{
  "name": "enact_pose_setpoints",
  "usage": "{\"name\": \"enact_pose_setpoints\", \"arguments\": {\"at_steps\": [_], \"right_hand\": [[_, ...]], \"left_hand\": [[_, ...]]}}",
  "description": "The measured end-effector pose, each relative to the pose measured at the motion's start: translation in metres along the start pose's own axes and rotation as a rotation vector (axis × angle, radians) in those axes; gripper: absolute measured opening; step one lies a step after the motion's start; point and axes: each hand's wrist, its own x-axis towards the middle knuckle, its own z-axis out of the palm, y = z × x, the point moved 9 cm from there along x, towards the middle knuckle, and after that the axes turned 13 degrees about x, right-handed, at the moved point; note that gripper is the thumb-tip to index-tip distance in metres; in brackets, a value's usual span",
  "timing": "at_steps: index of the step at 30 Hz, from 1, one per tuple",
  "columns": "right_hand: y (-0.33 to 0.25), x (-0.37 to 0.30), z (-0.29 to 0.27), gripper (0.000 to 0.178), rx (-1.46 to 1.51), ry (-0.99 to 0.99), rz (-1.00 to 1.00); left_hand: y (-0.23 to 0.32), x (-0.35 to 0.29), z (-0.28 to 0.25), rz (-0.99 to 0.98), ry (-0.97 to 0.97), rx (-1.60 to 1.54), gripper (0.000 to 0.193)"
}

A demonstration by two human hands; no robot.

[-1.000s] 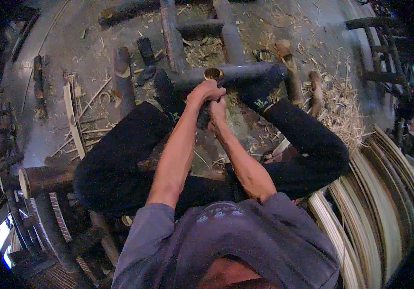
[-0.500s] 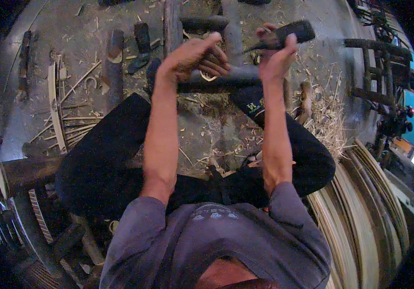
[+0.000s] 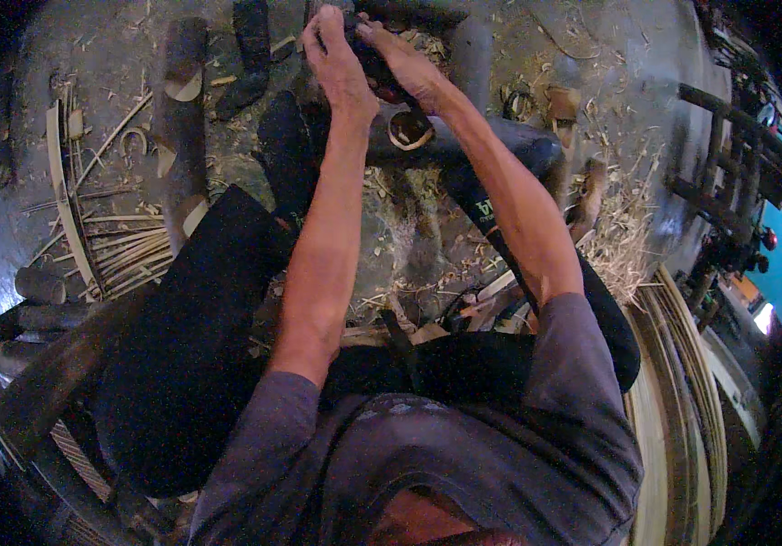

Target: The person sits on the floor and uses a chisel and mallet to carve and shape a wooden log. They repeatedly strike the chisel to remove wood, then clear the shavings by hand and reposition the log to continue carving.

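Far ahead of me, at the top edge, my left hand [image 3: 338, 56] is closed, with its fingers bunched. Just right of it, my right hand [image 3: 404, 65] reaches in with its fingers curled against a dark object [image 3: 371, 56] between the hands. That object's shape is mostly hidden by fingers and shadow. Below the hands, a thick dark round beam [image 3: 500, 150] lies crosswise. A round dark piece with a pale rim [image 3: 411, 130] shows at the beam, below my right wrist.
Pale split strips [image 3: 127, 246] and a log [image 3: 181, 100] lie on the left floor. Fine shavings [image 3: 623, 246] pile up at right, above a bundle of long bent strips [image 3: 673, 419]. Dark wooden frames [image 3: 727, 155] stand far right. Wood chips litter the floor.
Both hands have moved forward, the right one also leftward, and come together. The dark block-shaped thing in my right hand is no longer plainly visible. The view has shifted slightly.
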Motion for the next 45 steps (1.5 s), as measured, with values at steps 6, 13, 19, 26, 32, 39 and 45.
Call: {"name": "enact_pose_setpoints", "arguments": {"at_steps": [6, 13, 19, 26, 32, 39, 45], "right_hand": [[0.014, 0.007, -0.025, 0.063, -0.046, 0.102, -0.087], [0.031, -0.066, -0.108, 0.062, 0.016, 1.016, -0.273], [0.088, -0.1, -0.155, 0.043, 0.016, 1.253, -0.383], [0.0, -0.022, -0.047, 0.064, -0.003, 0.396, -0.17], [0.037, -0.116, -0.125, 0.059, 0.089, 1.16, -0.565], [0.096, -0.031, -0.139, 0.068, 0.389, 1.176, -0.215], [0.079, 0.025, -0.074, 0.061, 0.125, 0.574, -0.147]], "left_hand": [[-0.012, 0.002, 0.019, -0.26, -0.045, 0.12, 0.064], [-0.103, 0.036, 0.145, 0.247, -0.816, 0.722, 0.054], [-0.126, -0.04, 0.175, 0.278, -1.055, 0.651, 0.047], [-0.059, 0.038, 0.03, -0.046, -0.102, 0.007, 0.027], [-0.096, -0.032, 0.175, 0.171, -1.022, 0.858, 0.039], [-0.086, 0.009, 0.17, 0.247, -0.961, 0.494, 0.039], [-0.028, 0.039, 0.069, -0.016, -0.281, 0.853, 0.076]]}}
